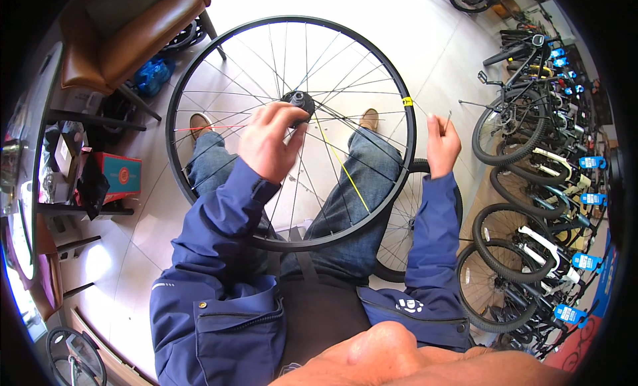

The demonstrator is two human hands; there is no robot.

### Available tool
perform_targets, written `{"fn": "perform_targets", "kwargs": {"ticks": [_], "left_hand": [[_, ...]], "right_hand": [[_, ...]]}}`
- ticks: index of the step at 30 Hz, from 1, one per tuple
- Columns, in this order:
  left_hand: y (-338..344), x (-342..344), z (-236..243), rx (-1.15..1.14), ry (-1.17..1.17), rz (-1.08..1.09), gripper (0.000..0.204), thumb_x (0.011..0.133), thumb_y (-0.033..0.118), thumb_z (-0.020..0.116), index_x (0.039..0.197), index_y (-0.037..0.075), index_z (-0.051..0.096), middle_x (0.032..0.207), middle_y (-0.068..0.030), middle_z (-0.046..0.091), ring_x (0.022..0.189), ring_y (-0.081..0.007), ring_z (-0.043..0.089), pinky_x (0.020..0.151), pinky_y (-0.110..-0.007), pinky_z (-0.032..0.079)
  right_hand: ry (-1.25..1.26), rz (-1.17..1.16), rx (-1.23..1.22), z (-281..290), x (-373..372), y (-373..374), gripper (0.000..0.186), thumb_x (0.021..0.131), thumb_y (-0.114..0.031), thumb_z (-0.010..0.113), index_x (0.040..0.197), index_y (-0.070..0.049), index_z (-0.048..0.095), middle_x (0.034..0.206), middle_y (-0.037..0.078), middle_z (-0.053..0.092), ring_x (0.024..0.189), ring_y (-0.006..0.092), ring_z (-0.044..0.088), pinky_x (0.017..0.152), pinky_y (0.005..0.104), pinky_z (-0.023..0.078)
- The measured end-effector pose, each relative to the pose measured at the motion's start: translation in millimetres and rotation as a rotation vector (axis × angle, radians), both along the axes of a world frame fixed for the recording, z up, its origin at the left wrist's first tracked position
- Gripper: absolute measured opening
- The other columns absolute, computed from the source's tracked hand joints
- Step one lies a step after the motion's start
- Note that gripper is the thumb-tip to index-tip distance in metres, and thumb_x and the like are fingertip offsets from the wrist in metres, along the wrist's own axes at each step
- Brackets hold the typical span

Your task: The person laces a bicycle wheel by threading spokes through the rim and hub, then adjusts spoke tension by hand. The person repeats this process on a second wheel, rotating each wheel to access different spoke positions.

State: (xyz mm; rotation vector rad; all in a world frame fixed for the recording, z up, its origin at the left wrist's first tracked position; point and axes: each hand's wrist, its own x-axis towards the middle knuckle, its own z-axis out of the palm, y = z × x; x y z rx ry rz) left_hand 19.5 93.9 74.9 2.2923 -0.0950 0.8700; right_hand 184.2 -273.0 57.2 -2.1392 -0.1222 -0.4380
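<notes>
A bicycle wheel [408, 137] with a black rim and dark spokes is over my lap, in front of my torso. One spoke [339, 161] is yellow and another is red. My left hand [269, 137] is closed at the black hub [300, 105], thumb and fingers curled on its near side. To the right, outside the rim, my right hand [443, 145] is raised in a pinch. A thin metal piece [449, 113] sticks up from its fingertips; its lower part is hidden, and I cannot tell whether it is a loose spoke.
Behind the rim at lower right stands another spoked wheel [419, 165]. Parked bicycles [510, 127] line the right side, several with blue tags. On the left are a brown chair [133, 37], a red and teal box [119, 177], a blue plastic bag [153, 75] and a table [41, 147].
</notes>
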Motion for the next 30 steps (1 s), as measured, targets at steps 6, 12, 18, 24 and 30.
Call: {"fn": "perform_targets", "kwargs": {"ticks": [6, 12, 18, 24, 30], "left_hand": [[21, -17, -13, 0.074, 0.615, 0.102, 0.041, 0.102, 0.048, 0.077, 0.105, 0.007, 0.074, 0.089, -0.0133, 0.075, 0.085, -0.0362, 0.074, 0.074, -0.046, 0.056], [33, -8, -11, 0.027, 0.620, 0.079, 0.038, 0.107, 0.047, 0.073, 0.101, 0.010, 0.083, 0.074, -0.0166, 0.072, 0.071, -0.0374, 0.073, 0.066, -0.046, 0.056], [62, 6, 16, 0.147, 0.429, 0.027, 0.039, 0.105, 0.049, 0.074, 0.094, 0.013, 0.083, 0.073, -0.0148, 0.072, 0.072, -0.0368, 0.074, 0.064, -0.046, 0.056], [74, 29, 9, 0.112, 0.333, 0.062, 0.048, 0.098, 0.053, 0.081, 0.085, 0.007, 0.083, 0.073, -0.0138, 0.076, 0.069, -0.0335, 0.075, 0.065, -0.043, 0.058], [72, 25, -22, 0.141, 0.292, 0.113, 0.049, 0.090, 0.059, 0.086, 0.076, 0.013, 0.078, 0.075, -0.0016, 0.075, 0.085, -0.0282, 0.071, 0.087, -0.043, 0.050]], "right_hand": [[0.313, 0.193, 0.065, -54, 48, -4, 0.053, 0.101, -0.053, 0.082, 0.107, 0.000, 0.079, 0.090, 0.000, 0.071, 0.082, 0.0091, 0.062, 0.077, 0.0268, 0.051], [0.368, 0.278, 0.308, -55, 28, -3, 0.034, 0.103, -0.030, 0.084, 0.116, 0.001, 0.077, 0.094, -0.003, 0.070, 0.083, 0.0047, 0.059, 0.074, 0.0224, 0.047], [0.286, 0.237, 0.228, -42, -39, -7, 0.039, 0.103, -0.030, 0.083, 0.119, 0.002, 0.068, 0.092, -0.002, 0.068, 0.081, 0.0065, 0.059, 0.075, 0.0258, 0.051], [0.195, 0.141, 0.232, -48, -107, 14, 0.038, 0.100, -0.028, 0.087, 0.113, 0.000, 0.066, 0.092, 0.002, 0.069, 0.082, 0.0098, 0.061, 0.079, 0.0304, 0.053], [0.126, 0.065, -0.007, -35, -141, 5, 0.058, 0.096, -0.037, 0.092, 0.134, -0.001, 0.066, 0.107, 0.005, 0.071, 0.083, 0.0116, 0.063, 0.075, 0.0296, 0.052]]}}
